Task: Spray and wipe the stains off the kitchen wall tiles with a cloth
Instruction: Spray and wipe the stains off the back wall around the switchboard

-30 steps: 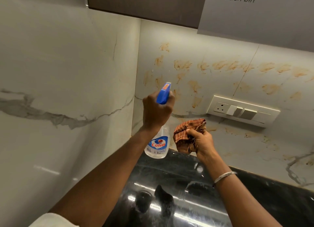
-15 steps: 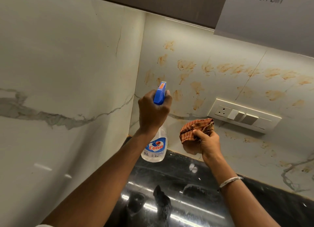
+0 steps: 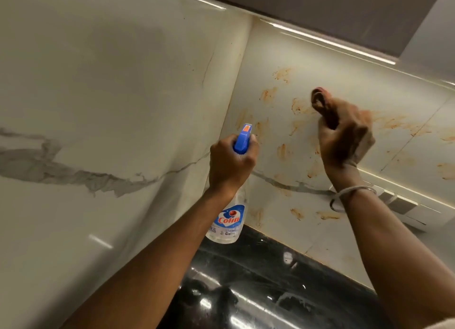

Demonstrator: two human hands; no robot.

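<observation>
My left hand (image 3: 230,162) grips a clear spray bottle (image 3: 227,220) with a blue trigger head (image 3: 242,139), its nozzle aimed at the back wall tiles (image 3: 278,45). Orange-brown stains (image 3: 283,73) are smeared across those tiles. My right hand (image 3: 341,136), blurred by motion, holds a bunched brown cloth (image 3: 320,102) against the stained tiles, up and to the right of the bottle. Most of the cloth is hidden by the hand.
A white marble-look side wall (image 3: 98,131) meets the back wall at a corner on the left. A glossy black countertop (image 3: 258,291) lies below. A switch and socket plate (image 3: 403,208) sits on the back wall behind my right wrist. A dark cabinet (image 3: 320,13) hangs overhead.
My right hand has risen with the cloth from beside the bottle up onto the stained tiles. My left hand keeps the bottle in about the same place. The view has tilted.
</observation>
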